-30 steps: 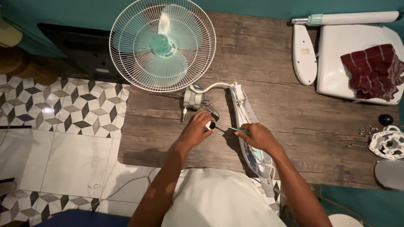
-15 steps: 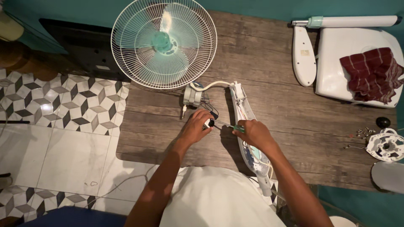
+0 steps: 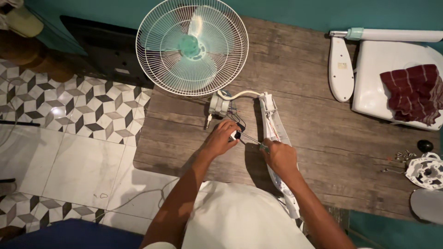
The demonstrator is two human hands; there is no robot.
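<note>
Two hands meet over the middle of a wooden board that lies on the tiled floor and serves here as a desk (image 3: 323, 138). The left hand (image 3: 221, 138) is curled, its fingertips pinching a small dark part (image 3: 238, 135) with thin wires running off it. The right hand (image 3: 279, 157) is closed around the handle of a slim metal tool, probably a screwdriver (image 3: 251, 139), whose tip reaches over to that dark part.

Judging from how things lie, the fan is already well taken apart. Its round head with the white wire guard and pale green blades (image 3: 193, 46) lies face up at the far end of the board, and the small motor block (image 3: 219, 104) sits bare just below it, joined by a white cable to the long white housing strip (image 3: 277, 138) that runs under the right hand toward the person's lap. Off to the right lie other removed pieces: a white oval cover (image 3: 340, 69), a white pole with a green collar (image 3: 392, 34), a large white base panel (image 3: 374, 87) with a dark red cloth (image 3: 413, 92) on it, a round white vented plate (image 3: 427, 171) and a few loose screws (image 3: 404, 156) (too small to count). Putting anything back together looks not yet begun; the wiring work at the dark part seems to be the step in hand, and everything else waits

The dark part itself is tiny, mostly hidden by the fingers, so its exact kind cannot be told
</note>
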